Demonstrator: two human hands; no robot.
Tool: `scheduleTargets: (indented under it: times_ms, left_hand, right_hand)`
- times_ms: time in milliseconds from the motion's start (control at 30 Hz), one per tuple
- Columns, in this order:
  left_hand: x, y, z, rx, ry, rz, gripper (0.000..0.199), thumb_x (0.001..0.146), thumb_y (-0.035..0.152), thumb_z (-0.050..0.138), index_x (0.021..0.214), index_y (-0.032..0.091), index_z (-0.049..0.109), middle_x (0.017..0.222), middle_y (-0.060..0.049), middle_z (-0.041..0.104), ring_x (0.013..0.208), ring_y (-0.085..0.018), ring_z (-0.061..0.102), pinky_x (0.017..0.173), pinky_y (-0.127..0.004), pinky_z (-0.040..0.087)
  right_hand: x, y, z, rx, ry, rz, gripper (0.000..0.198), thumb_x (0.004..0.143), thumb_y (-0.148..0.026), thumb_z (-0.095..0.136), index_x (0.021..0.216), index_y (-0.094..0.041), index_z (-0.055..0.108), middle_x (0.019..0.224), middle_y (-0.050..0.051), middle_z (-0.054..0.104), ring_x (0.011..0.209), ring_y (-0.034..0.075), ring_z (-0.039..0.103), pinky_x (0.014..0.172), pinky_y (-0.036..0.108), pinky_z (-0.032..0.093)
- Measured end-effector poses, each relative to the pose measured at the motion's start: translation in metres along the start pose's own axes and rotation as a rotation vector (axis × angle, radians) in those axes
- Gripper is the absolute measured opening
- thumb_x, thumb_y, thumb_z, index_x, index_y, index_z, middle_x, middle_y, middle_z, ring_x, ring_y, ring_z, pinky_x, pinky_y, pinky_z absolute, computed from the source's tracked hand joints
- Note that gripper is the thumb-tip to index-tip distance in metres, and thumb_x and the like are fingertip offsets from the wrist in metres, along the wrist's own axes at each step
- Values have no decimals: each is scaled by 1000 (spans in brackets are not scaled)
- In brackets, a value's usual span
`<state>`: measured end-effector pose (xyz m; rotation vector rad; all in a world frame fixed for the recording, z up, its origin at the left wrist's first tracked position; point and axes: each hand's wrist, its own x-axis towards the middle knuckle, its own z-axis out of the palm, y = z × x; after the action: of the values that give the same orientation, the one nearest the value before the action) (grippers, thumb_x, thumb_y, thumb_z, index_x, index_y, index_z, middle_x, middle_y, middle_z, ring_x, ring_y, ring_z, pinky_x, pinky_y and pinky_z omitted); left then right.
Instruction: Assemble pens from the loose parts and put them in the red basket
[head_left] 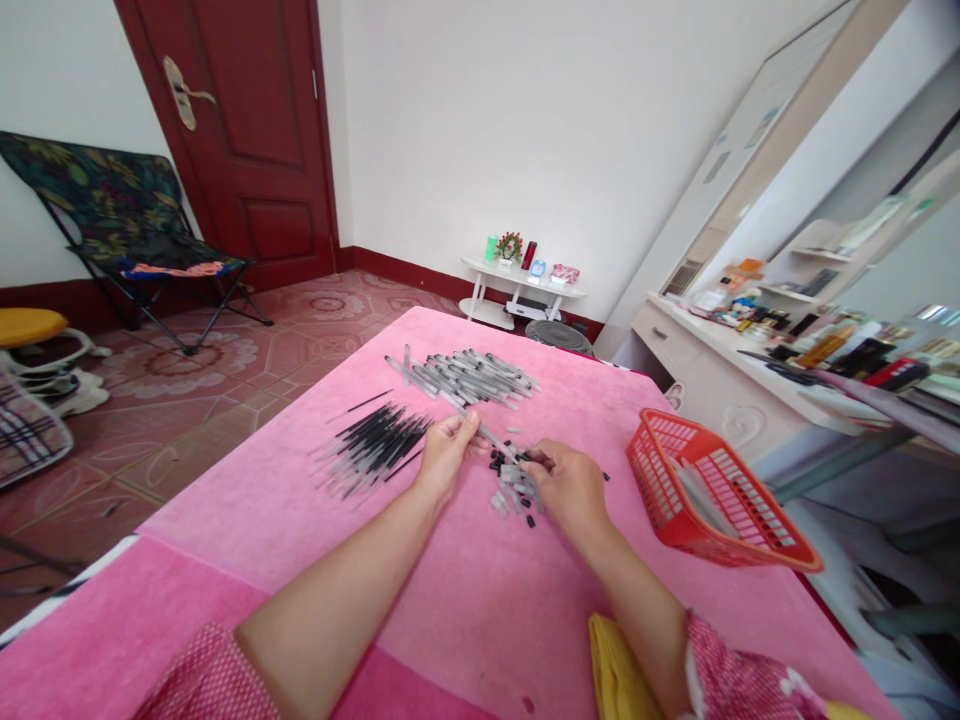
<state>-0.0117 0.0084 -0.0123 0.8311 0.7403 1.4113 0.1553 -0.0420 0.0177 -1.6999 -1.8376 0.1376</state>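
Note:
My left hand is closed around a clear gel pen, which slants down to the right. At its lower end, the fingers of my right hand are pinched together; whether they hold a cap there is too small to tell. Beneath and beside the right hand lies a heap of clear pen caps mixed with small black plugs. Left of my left hand, black-filled ink refills are spread side by side. Farther back rests a pile of clear pen barrels.
A pink cloth covers the table. On the right stands an orange-red basket with pale items inside. A folded yellow cloth lies by my right forearm. Beyond are a dressing table with bottles, a low white stand and a folding chair.

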Motion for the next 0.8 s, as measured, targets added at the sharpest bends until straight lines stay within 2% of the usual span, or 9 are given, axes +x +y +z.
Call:
scheduleTargets:
  times_ms: [100, 167, 267, 333, 433, 533, 600, 667, 800]
  left_hand:
    - [-2, 1, 2, 16, -42, -42, 41, 68, 52, 64, 68, 12, 57, 55, -1, 61, 47, -10, 57, 46, -20, 46]
    - [-4, 2, 4, 14, -95, -84, 41, 70, 54, 62, 68, 13, 55, 56, -1, 61, 47, -11, 58, 46, -21, 46]
    - [-8, 4, 6, 7, -221, -138, 42, 71, 54, 60, 66, 13, 55, 55, -2, 60, 43, -9, 54, 42, -19, 40]
    - [-12, 6, 8, 16, -353, -181, 42, 73, 54, 59, 64, 12, 55, 53, -2, 58, 40, -8, 50, 39, -18, 36]
    - [-20, 7, 10, 87, -567, -266, 43, 74, 53, 58, 65, 11, 59, 54, -2, 57, 40, -7, 49, 39, -18, 34]
    - [-24, 6, 11, 178, -673, -306, 45, 72, 55, 59, 66, 10, 60, 52, -2, 57, 38, -7, 48, 37, -18, 31]
    - [-24, 7, 10, 204, -682, -324, 47, 72, 57, 58, 67, 11, 61, 51, -2, 57, 38, -7, 48, 37, -17, 31]
    - [-22, 9, 9, 201, -672, -357, 49, 72, 59, 56, 73, 11, 63, 53, -3, 59, 39, -9, 51, 37, -18, 33]
    - [-16, 18, 7, 255, -689, -309, 47, 70, 56, 61, 85, 11, 68, 60, -5, 63, 42, -8, 51, 39, -17, 33]
  right_hand:
    - [-1, 0, -4, -116, -11, 7, 10, 69, -27, 63, 78, -27, 67, 71, -1, 67, 63, 15, 57, 56, 25, 34]
    - [1, 1, -8, -88, -5, -1, 21, 67, -23, 63, 88, -28, 68, 80, 0, 68, 68, 16, 58, 60, 27, 36]
    - [6, -1, -11, 185, -16, 20, 27, 70, -24, 61, 96, -22, 66, 88, 4, 68, 72, 16, 57, 65, 28, 41]
    - [9, -7, -12, 454, -76, 86, 24, 74, -33, 58, 89, -17, 67, 78, 4, 67, 65, 15, 56, 59, 26, 41]
    - [6, -20, -11, 749, -201, 218, 34, 74, -47, 58, 75, -14, 65, 51, -2, 54, 44, 9, 42, 42, 21, 31]
    - [2, -27, -10, 901, -247, 326, 37, 65, -51, 66, 66, -14, 61, 44, -6, 44, 38, 5, 31, 37, 20, 22]
    - [2, -25, -12, 983, -209, 389, 36, 62, -48, 70, 64, -15, 57, 43, -7, 42, 36, 4, 29, 36, 19, 21]
    - [6, -18, -17, 1045, -101, 438, 34, 63, -45, 71, 62, -16, 54, 42, -8, 40, 35, 4, 30, 35, 18, 22]
    - [14, -4, -32, 1115, 141, 502, 29, 61, -38, 73, 66, -16, 56, 47, -5, 50, 39, 6, 43, 37, 17, 34]
